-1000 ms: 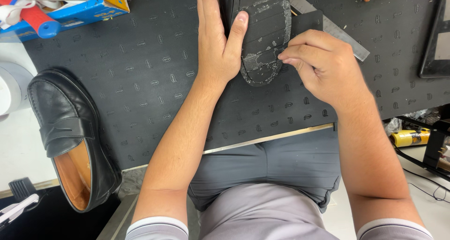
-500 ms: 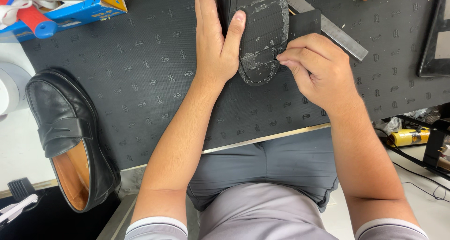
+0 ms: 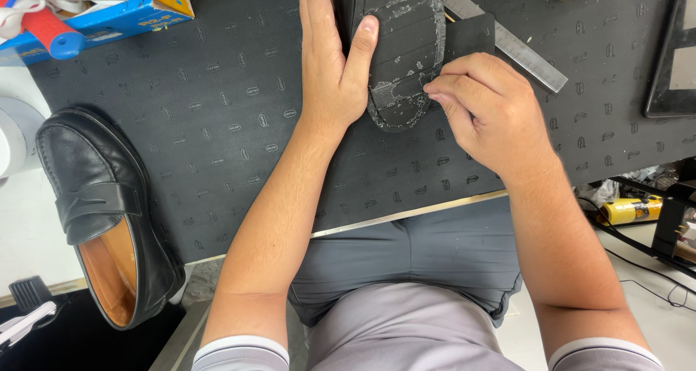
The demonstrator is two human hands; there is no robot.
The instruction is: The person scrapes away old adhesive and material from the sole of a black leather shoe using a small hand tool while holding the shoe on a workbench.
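My left hand (image 3: 330, 66) clamps the upturned shoe (image 3: 399, 44) at the bench's (image 3: 217, 124) far edge; my right hand (image 3: 486, 110) pinches its peeling sole edge. The sole looks stiff and gritty, best gripped by its sides.

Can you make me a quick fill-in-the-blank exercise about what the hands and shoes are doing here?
1. The left hand steadies an upturned shoe, its ____ facing up.
2. The right hand pinches at that shoe's ____ end.
3. The black loafer lies to the person's ____.
4. Behind the right hand lies a metal ____.

Missing words: sole; heel; left; ruler
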